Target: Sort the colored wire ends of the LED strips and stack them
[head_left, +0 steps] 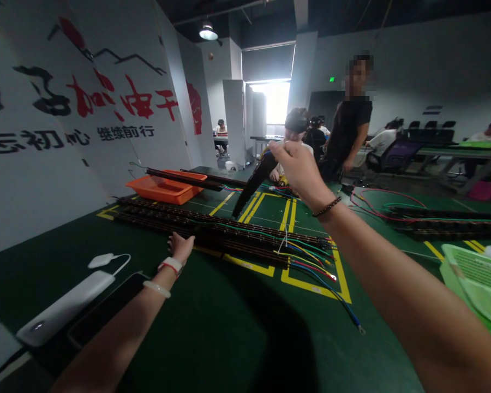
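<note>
While the right hand [297, 164] pinches the upper end of a dark strip [251, 186], holding it aslant above the middle of the worktop [213, 333], the left hand [181, 248] rests apart from it at the near side of a bundle of dark strips [213, 232]; I cannot tell whether its fingers are closed on anything. The bundle lies lengthwise from near the left edge towards the middle, coloured wires [311, 252] fanning out of its right end, a blue one with a ring terminal reaching furthest towards the near edge.

Dark green covers the worktop, marked out in boxes of yellow tape [265, 271]. By the left edge, next to the wall panels [118, 49], sits an orange basket [180, 191] with more strips across it. A white power bank [69, 308] and a dark phone [106, 314] lie at the near left corner. Towards the right edge are another bundle [450, 222] and a light green basket [474, 284].

Large red and black lettering [118, 101] runs along the panels. Under a dark ceiling, a lamp [208, 33] is lit and a window [278, 106] glares. A seated person [300, 123] is at the far edge, a standing person [347, 131] in black is behind, and others sit at tables [454, 155] further back.
</note>
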`<state>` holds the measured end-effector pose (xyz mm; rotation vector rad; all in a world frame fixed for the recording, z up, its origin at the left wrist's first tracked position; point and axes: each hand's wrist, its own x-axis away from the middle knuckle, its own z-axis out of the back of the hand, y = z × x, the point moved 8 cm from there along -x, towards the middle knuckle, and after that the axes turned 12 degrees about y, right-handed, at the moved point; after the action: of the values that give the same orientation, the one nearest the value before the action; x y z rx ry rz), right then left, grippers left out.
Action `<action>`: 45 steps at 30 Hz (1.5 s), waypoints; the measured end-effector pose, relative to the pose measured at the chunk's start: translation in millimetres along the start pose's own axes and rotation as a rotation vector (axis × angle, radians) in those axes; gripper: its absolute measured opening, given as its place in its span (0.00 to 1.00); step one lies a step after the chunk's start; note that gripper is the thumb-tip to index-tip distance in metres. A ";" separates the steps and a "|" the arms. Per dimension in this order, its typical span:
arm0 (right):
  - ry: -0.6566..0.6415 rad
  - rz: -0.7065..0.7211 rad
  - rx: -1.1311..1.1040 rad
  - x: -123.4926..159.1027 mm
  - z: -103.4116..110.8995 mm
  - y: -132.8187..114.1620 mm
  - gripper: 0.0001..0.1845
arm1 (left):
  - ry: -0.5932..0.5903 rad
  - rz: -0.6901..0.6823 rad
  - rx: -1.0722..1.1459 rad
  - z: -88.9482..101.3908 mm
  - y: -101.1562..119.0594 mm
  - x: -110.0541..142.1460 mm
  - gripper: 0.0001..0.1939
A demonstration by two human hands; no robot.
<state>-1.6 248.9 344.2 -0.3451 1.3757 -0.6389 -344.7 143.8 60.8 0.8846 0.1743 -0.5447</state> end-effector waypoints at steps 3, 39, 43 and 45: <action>0.097 -0.088 -0.182 7.0 42.0 -14.7 0.24 | 0.013 -0.109 0.104 25.0 21.0 45.2 0.31; -0.497 -0.472 0.193 336.3 98.1 106.6 0.17 | -1.718 0.262 0.734 -10.5 125.7 443.4 0.34; -0.445 -0.552 0.094 339.3 95.1 111.0 0.20 | -1.713 0.520 0.765 -14.7 120.4 436.5 0.35; -0.452 -0.577 0.063 341.4 92.9 112.4 0.21 | -1.736 0.580 0.774 -14.1 120.9 435.2 0.34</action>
<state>135.1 118.4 24.7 -0.7990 0.8134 -1.0021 89.6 51.1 -23.2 0.8433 -1.9108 -0.6566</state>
